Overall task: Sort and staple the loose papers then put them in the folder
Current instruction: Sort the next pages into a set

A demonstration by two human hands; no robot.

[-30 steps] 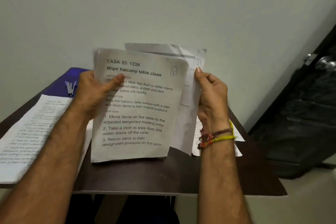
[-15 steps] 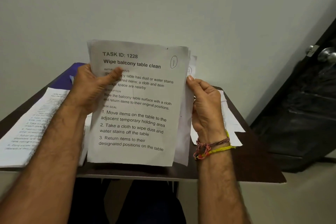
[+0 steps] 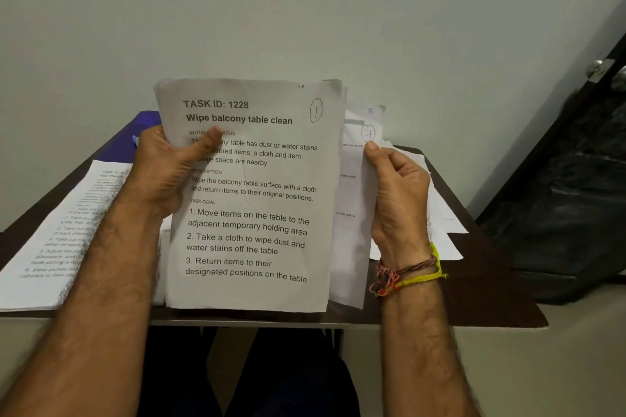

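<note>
I hold a sheaf of printed sheets upright above the dark table (image 3: pixel 481 294). The front sheet (image 3: pixel 257 234) reads "TASK ID: 1228" and bears a circled 1. My left hand (image 3: pixel 169 169) grips the sheaf's left edge, thumb across the text. My right hand (image 3: pixel 396 196) pinches a rear sheet (image 3: pixel 355 159) marked with a circled 7, which sticks out to the right behind the front page. A blue folder (image 3: pixel 142 132) lies at the table's far left, mostly hidden by my left hand. The stapler is hidden.
A stack of printed pages (image 3: pixel 50 240) lies on the table's left side. More loose white sheets (image 3: pixel 443 223) lie on the right, behind my right hand. A pale wall stands behind the table, and a dark door (image 3: pixel 576 179) with a metal knob is at the right.
The sheaf came closer together half a second ago; now the rear sheet marked 7 is drawn out to the right again by my right hand. My left hand keeps its grip.
</note>
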